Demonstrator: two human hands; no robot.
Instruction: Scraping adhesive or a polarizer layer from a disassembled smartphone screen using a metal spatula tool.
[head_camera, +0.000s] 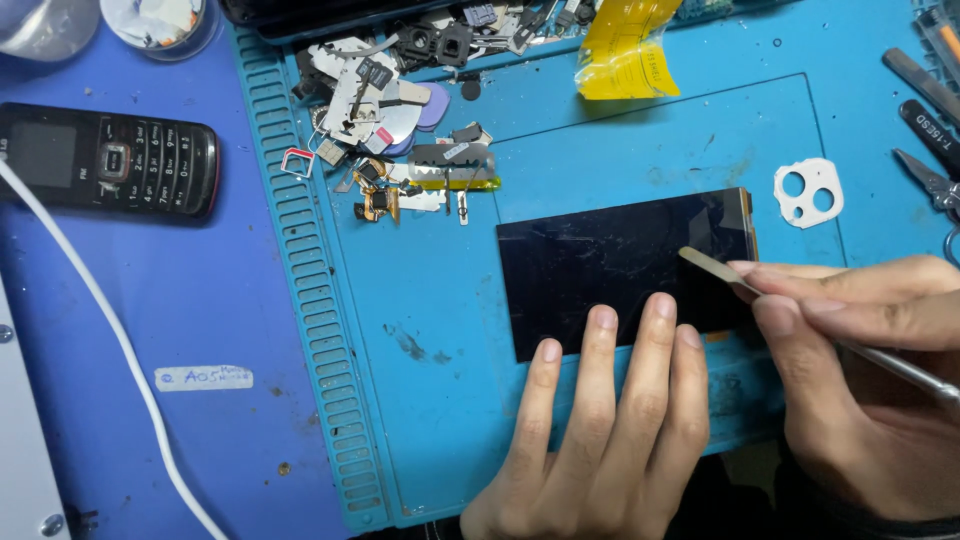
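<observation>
A black phone screen panel (610, 262) lies flat on the teal repair mat (420, 380). My left hand (600, 440) rests with its fingers spread, the fingertips pressing on the panel's near edge. My right hand (860, 370) grips a thin metal spudger (712, 268) like a pen. Its flat tip lies on the panel's right part, near the gold-coloured right edge.
A black keypad phone (105, 158) and a white cable (110, 340) lie on the blue mat at left. A heap of small phone parts (400, 110) sits at the back, with a yellow film (620, 50), a white camera-lens frame (808, 192) and tools (930, 120) at right.
</observation>
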